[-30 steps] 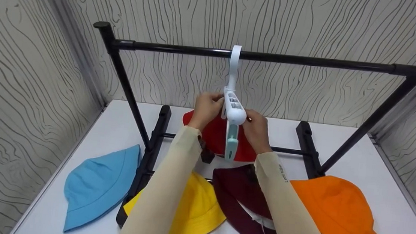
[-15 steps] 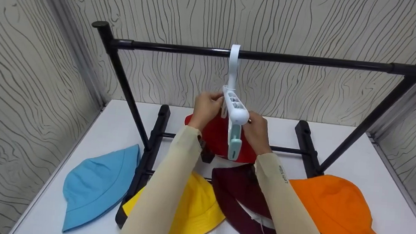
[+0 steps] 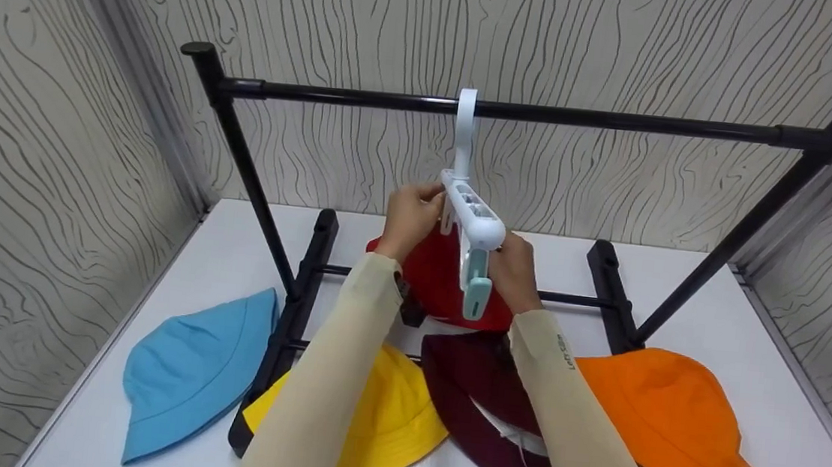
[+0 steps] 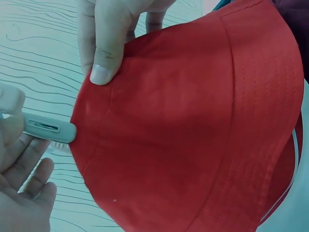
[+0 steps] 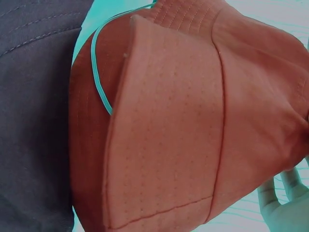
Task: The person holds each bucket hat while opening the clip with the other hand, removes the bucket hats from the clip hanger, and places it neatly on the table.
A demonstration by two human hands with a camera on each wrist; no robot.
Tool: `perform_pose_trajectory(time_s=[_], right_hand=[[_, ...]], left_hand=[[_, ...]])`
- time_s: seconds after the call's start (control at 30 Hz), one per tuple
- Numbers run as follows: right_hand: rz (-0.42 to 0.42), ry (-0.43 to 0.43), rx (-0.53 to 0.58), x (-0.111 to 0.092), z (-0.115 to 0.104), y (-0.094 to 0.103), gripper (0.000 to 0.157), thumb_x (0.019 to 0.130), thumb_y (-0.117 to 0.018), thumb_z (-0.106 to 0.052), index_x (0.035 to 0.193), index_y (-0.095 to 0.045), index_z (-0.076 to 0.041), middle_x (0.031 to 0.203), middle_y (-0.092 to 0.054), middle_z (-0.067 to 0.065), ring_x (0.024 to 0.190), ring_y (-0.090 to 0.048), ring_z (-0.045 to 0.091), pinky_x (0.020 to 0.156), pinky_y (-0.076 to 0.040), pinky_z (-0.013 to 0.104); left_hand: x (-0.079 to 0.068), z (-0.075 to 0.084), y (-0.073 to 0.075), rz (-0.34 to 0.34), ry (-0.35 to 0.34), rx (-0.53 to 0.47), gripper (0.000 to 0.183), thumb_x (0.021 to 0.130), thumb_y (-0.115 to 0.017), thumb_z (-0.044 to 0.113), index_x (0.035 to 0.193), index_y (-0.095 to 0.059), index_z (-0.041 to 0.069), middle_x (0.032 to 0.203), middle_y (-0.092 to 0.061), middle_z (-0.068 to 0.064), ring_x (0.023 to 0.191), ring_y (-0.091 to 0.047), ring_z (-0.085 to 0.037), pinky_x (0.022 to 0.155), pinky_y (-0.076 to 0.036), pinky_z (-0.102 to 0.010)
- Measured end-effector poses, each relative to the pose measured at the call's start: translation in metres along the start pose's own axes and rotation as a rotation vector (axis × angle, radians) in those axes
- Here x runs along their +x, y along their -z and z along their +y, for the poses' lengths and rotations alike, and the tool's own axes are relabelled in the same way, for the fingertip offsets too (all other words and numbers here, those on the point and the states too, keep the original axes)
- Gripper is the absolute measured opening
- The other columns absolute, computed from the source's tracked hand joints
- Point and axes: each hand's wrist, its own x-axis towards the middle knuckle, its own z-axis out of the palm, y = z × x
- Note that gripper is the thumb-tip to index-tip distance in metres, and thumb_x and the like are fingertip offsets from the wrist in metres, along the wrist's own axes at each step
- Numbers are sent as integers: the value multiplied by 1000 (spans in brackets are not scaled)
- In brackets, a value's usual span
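A red bucket hat (image 3: 433,280) hangs beneath a white hanger (image 3: 475,210). My right hand (image 3: 515,268) pinches the crown of the hat; in the left wrist view its thumb (image 4: 101,72) lies on the red cloth. Behind it, my left hand (image 3: 411,218) pinches a clip at the hanger's far end. That grey-green clip (image 4: 50,128) reaches the crown's edge in the left wrist view; whether it grips the cloth I cannot tell. At the near end dangles another teal clip (image 3: 476,299). The hanger hides part of my right hand from above.
The hanger hooks over the black rack's bar (image 3: 621,121). On the white table (image 3: 211,253) lie a blue hat (image 3: 196,376), a yellow hat (image 3: 399,420), a maroon hat (image 3: 478,389) and an orange hat (image 3: 679,414). Patterned walls stand behind and beside.
The hanger's near end and its teal clip have swung to the right. My right hand has sunk slightly with the red bucket hat. My left hand has hardly moved.
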Motion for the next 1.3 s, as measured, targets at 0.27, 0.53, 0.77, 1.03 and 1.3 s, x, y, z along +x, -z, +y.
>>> perform_pose_trajectory(time_s=[0.27, 0.53, 0.77, 1.03, 1.3], right_hand=[[-6, 17, 10, -2, 3, 1, 19, 90, -57, -1, 104, -71, 1, 100, -71, 17, 83, -59, 20, 78, -51, 35], [17, 86, -24, 0, 0, 7, 16, 90, -62, -2, 103, -72, -1, 99, -71, 15, 91, -63, 23, 82, -53, 37], [-12, 35, 16, 1, -4, 13, 27, 94, -59, -6, 119, -67, -5, 114, -69, 14, 107, -64, 25, 93, -53, 40], [-8, 54, -18, 1, -8, 20, 24, 95, -60, -16, 116, -70, -11, 112, -69, 8, 104, -64, 20, 90, -54, 38], [36, 85, -6, 2, -13, 30, 24, 91, -64, -20, 112, -72, -11, 106, -71, 8, 97, -64, 19, 85, -52, 33]], left_hand=[[0, 0, -3, 37, -57, 71, 30, 97, -54, 10, 124, -63, 1, 116, -68, -14, 93, -66, -20, 74, -56, -25], [-1, 6, -3, 33, -55, 78, 31, 99, -51, 11, 126, -61, 1, 120, -66, -15, 100, -65, -23, 80, -56, -29], [9, 1, -7, 59, -73, 90, 31, 100, -50, 12, 126, -61, 0, 117, -67, -14, 104, -64, -22, 85, -55, -29], [21, -15, -12, 69, -110, 49, 31, 98, -54, 15, 125, -62, 2, 110, -69, -11, 97, -65, -19, 81, -54, -28], [25, -22, -16, 38, -126, -21, 37, 95, -58, 12, 132, -57, 4, 116, -66, -9, 104, -61, -18, 92, -50, -30]])
